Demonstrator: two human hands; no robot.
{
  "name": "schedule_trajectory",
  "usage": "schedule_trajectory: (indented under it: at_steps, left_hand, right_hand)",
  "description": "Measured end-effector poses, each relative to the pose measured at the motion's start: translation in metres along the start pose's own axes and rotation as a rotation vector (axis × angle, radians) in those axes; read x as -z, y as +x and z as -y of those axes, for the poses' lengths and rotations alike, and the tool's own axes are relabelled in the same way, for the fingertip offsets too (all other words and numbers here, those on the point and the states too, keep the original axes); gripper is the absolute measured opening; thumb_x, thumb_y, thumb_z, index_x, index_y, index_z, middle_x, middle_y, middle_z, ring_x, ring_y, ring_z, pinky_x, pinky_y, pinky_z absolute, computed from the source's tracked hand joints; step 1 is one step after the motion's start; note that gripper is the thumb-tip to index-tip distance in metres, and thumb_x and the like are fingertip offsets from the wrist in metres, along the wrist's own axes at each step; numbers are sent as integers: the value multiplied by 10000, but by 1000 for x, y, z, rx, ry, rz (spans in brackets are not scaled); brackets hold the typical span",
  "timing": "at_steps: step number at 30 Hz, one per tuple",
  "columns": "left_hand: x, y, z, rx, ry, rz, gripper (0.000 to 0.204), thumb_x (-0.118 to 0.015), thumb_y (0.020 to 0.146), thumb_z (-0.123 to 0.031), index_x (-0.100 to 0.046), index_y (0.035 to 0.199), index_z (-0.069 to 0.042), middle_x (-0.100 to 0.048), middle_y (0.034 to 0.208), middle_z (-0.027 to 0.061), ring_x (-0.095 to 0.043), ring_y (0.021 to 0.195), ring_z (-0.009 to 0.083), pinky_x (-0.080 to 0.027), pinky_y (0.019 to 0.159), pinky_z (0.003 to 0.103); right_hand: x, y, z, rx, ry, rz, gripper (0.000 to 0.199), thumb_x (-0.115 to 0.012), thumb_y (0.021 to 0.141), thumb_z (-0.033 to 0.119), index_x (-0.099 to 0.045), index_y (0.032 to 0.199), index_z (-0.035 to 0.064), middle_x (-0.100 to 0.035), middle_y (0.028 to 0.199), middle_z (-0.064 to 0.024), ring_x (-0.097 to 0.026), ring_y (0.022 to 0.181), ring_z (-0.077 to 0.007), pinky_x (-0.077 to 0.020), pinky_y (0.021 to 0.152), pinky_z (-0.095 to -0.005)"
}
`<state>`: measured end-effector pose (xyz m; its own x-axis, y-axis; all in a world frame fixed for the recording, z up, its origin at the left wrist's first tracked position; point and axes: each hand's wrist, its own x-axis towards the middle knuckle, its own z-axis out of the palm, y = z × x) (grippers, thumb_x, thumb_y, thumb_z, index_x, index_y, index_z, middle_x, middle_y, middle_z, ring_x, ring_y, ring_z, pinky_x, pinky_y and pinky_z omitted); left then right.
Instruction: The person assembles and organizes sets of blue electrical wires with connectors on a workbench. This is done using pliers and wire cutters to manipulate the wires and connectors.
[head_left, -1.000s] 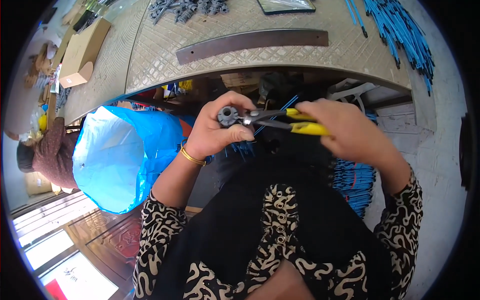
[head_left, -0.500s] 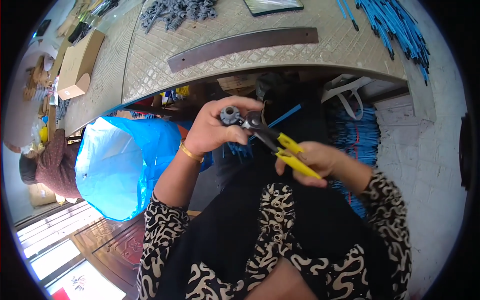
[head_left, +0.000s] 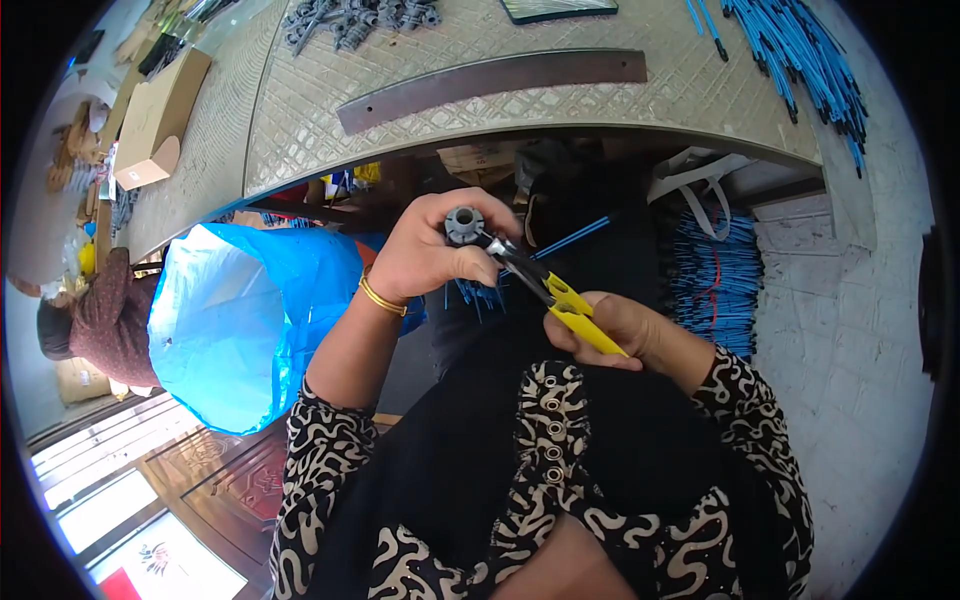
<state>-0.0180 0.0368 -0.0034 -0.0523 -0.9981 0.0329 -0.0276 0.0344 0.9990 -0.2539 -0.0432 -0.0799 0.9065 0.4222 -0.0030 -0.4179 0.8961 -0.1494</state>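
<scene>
- A round grey fitting (head_left: 464, 229) sits just left of centre in the frame, in the grip of a person's left hand (head_left: 415, 257).
- The left hand is clamped on the fitting, its fingers curled past the top and its thumb laid along the underside.
- Yellow-handled pliers (head_left: 566, 294) slant from the fitting toward lower right; their nose meets its right side, though whether it bites on anything is too small to tell.
- A slip looks the likeliest mishap: should the nose catch only an edge, it could skid off and nip the thumb just beside it. Too hard a squeeze might mark or crack the fitting; a loose hold could let it twist.
- The fitting looks ribbed and notched around its rim, with a dark hole in the hub turned toward the camera.
- The right hand (head_left: 620, 325), right of centre, is closed around the yellow handles, which stand near each other.
- Thin blue rods (head_left: 575, 238) angle out behind the pliers, while an open blue bag (head_left: 330, 275) gapes at left.
- Along the top of the frame, a worktable (head_left: 300, 115) bears a curved metal strip (head_left: 495, 88) and a heap of grey parts (head_left: 365, 20).
- At right, a thick bundle of blue rods (head_left: 712, 275) stands below the table.
</scene>
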Motion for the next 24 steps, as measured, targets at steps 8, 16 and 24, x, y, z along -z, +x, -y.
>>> schedule_trajectory:
  at_steps: [8,16,24]
  left_hand:
    - [2,-15,1,107,-162,-143,493,-806,613,-254,-609,998,-18,-583,831,19,-540,799,96,-433,728,235]
    - [0,-8,-2,37,-51,8,569,-809,589,-337,-615,998,7,-599,921,49,-557,834,113,-445,737,246]
    - [-7,-10,-11,56,-3,-16,520,-807,598,-266,-620,1004,-2,-594,957,49,-550,847,115,-443,757,246]
  right_hand:
    - [-60,-10,42,288,-1336,-477,418,-563,790,134,-416,1149,-22,-557,645,-168,-570,472,-199,-479,406,-300]
    - [-10,-2,9,-11,-32,-49,310,-537,873,255,-476,943,-40,-574,690,-188,-582,507,-203,-500,441,-291]
    - [-85,-22,62,-114,-652,-505,334,-525,882,295,-523,852,-38,-610,853,-227,-652,709,-259,-553,580,-302]
